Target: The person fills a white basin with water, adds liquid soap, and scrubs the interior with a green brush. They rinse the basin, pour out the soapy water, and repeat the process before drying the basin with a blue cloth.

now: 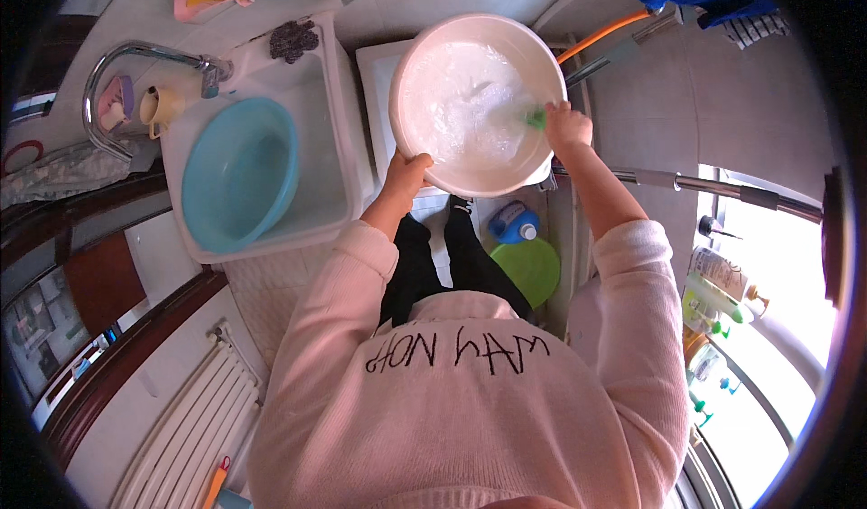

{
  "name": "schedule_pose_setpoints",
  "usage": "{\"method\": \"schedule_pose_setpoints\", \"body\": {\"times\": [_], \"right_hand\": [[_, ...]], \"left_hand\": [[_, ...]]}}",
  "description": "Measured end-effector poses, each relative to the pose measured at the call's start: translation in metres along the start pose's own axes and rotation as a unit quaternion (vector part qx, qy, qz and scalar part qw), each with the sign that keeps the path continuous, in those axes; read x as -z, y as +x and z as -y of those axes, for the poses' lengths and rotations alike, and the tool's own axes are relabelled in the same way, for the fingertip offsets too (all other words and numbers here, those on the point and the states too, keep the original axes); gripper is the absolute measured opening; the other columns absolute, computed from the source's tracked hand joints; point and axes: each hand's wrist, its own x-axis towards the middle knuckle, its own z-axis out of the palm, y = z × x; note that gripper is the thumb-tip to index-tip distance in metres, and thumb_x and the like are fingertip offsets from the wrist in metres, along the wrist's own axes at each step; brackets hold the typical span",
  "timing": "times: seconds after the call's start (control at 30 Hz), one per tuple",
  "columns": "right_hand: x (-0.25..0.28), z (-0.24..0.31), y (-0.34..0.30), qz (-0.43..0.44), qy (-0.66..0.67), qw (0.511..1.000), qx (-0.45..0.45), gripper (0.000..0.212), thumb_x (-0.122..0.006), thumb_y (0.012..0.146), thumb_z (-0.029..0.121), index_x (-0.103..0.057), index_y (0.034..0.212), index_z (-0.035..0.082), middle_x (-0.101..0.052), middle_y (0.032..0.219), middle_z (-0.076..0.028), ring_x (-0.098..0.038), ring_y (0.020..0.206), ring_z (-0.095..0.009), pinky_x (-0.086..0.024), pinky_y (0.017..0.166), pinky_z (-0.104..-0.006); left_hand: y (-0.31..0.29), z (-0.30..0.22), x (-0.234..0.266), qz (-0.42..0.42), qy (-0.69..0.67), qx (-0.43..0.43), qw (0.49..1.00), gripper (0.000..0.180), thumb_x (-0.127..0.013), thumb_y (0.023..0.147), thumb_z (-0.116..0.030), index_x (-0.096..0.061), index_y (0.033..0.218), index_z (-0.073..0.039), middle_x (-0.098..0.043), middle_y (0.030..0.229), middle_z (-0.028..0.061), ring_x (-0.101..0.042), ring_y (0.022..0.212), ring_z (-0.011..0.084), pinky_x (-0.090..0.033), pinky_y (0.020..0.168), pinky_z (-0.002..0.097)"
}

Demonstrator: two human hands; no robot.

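Observation:
A pale pink-white round basin with shiny, rippled water in it is at the top centre, above a white surface. My left hand grips its near left rim, thumb over the edge. At the right rim, the fingers of my right hand are closed around a small green object. That object reaches inside the basin wall. It may be a brush or scrubber, but my fingers hide most of it and the rest is blurred.
Left of me, a tilted blue basin rests in a white sink beneath a curved metal tap. On the floor stand a blue bottle and a green round item. Several pump bottles line the right side by a metal rail.

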Motion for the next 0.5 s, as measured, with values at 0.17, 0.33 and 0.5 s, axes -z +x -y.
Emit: {"method": "schedule_pose_setpoints", "body": {"times": [0.17,0.33,0.5], "right_hand": [[-0.025,0.015,-0.008,-0.007,0.042,0.999,-0.012,0.025,-0.042,0.082,0.017,-0.056,0.101,0.008,-0.055,0.103,-0.013,-0.059,0.088,-0.026,-0.049,0.067,-0.0373],[-0.025,0.063,-0.031,0.180,0.253,0.928,0.207,0.028,-0.046,0.080,0.024,-0.060,0.094,0.004,-0.058,0.102,-0.015,-0.060,0.084,-0.026,-0.048,0.068,-0.0386],[0.001,0.065,-0.055,0.276,0.533,0.781,0.176,0.032,-0.049,0.079,0.033,-0.061,0.096,0.008,-0.061,0.095,-0.013,-0.059,0.083,-0.026,-0.046,0.071,-0.0377]], "left_hand": [[-0.002,-0.013,-0.007,-0.023,-0.021,-0.045,0.999,0.047,-0.052,0.070,-0.013,-0.040,0.114,-0.002,-0.051,0.103,0.0120,-0.054,0.087,0.0214,-0.048,0.069,0.0345],[-0.005,-0.007,-0.020,-0.014,-0.062,-0.002,0.998,0.049,-0.050,0.072,-0.009,-0.035,0.118,-0.006,-0.051,0.105,0.0113,-0.055,0.088,0.0218,-0.050,0.068,0.0350],[0.005,0.009,-0.010,-0.015,-0.062,0.015,0.998,0.049,-0.050,0.073,-0.010,-0.033,0.119,-0.005,-0.049,0.108,0.0127,-0.055,0.089,0.0226,-0.050,0.068,0.0344]]}}
